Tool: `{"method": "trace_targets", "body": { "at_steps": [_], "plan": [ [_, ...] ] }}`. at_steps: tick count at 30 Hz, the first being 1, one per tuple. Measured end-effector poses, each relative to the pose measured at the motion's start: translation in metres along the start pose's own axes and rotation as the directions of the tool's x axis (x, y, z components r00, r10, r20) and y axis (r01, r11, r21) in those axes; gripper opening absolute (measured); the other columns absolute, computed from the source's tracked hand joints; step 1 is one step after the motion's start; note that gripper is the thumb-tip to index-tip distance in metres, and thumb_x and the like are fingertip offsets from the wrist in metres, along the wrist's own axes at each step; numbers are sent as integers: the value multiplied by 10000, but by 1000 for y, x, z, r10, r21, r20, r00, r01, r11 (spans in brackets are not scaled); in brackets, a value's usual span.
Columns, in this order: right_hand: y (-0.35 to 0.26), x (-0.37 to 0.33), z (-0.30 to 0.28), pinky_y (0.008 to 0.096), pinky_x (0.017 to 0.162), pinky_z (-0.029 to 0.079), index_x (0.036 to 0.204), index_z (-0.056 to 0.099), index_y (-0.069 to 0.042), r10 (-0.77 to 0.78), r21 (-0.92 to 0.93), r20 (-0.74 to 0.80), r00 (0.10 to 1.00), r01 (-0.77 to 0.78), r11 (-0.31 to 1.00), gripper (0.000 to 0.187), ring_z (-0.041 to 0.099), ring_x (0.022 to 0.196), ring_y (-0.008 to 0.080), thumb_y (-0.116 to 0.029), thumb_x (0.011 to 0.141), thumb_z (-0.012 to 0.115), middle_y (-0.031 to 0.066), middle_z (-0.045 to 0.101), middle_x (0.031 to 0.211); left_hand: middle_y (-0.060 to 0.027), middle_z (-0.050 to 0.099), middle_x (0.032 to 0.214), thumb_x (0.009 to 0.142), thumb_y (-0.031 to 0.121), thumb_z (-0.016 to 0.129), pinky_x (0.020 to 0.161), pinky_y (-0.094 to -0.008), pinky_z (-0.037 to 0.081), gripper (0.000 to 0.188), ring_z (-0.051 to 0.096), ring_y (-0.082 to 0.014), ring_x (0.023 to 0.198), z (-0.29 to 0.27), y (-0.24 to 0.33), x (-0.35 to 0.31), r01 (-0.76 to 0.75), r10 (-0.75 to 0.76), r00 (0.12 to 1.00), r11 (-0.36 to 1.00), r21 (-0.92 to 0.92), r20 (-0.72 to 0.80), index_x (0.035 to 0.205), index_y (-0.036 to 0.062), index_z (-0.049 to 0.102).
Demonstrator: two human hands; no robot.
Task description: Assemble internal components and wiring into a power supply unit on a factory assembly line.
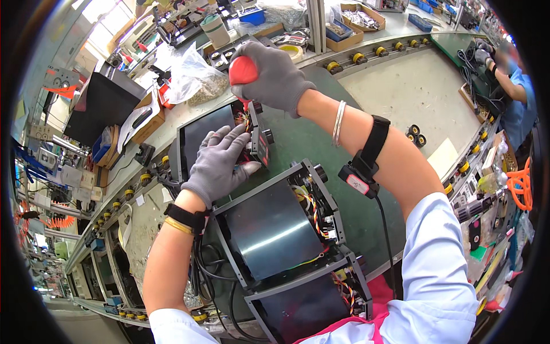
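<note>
My right hand [272, 78], in a grey glove, is closed around a red round-ended tool [244, 70]. Its narrow red tip points down at the far dark metal electronic housing [207, 133]; I cannot make out exactly what kind of tool it is. Also gloved in grey, my left hand [220, 163] rests on that housing with its fingers spread, beside the coloured wires and the knobbed front panel [259, 145]. Nearer to me stand two similar open housings, a middle one [274, 228] and a near one [303, 309], both with wires and boards exposed along their right side.
Black cables [215, 266] hang left of the housings. Beyond the green work surface [372, 229] lie a clear bag of small parts [200, 80], a tape roll [291, 53] and cardboard boxes [362, 18]. Rollers [359, 58] line the track. Another person [518, 94] works at the far right.
</note>
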State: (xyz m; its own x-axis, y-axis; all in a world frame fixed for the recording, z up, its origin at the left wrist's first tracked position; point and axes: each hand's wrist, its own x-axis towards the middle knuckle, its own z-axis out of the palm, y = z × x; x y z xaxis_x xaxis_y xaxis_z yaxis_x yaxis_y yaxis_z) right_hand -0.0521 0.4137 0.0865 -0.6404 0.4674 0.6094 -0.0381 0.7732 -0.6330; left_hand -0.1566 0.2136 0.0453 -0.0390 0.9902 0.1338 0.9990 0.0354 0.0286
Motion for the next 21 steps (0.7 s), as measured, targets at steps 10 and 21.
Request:
{"method": "trace_targets", "body": {
  "at_steps": [10,21],
  "plan": [
    [-12,-5,12,414,880,533,1129,606,-81,-32,-110,105,994,43,993,466,671,982,354,-214,711,764,168,683,1036,-107,626,1253,819,362,728,1107,-498,333,606,447,-385,1300,-5,5,12,35,-38,992,999,22,120,1335,125,515],
    [0,-6,-1,399,862,542,1114,614,-99,-68,-72,-32,997,66,995,478,673,942,343,-237,693,794,147,679,1026,-90,631,1272,784,222,733,1079,-457,411,573,485,-406,1268,-2,7,11,17,-19,997,1000,19,77,1310,113,536]
  ]
}}
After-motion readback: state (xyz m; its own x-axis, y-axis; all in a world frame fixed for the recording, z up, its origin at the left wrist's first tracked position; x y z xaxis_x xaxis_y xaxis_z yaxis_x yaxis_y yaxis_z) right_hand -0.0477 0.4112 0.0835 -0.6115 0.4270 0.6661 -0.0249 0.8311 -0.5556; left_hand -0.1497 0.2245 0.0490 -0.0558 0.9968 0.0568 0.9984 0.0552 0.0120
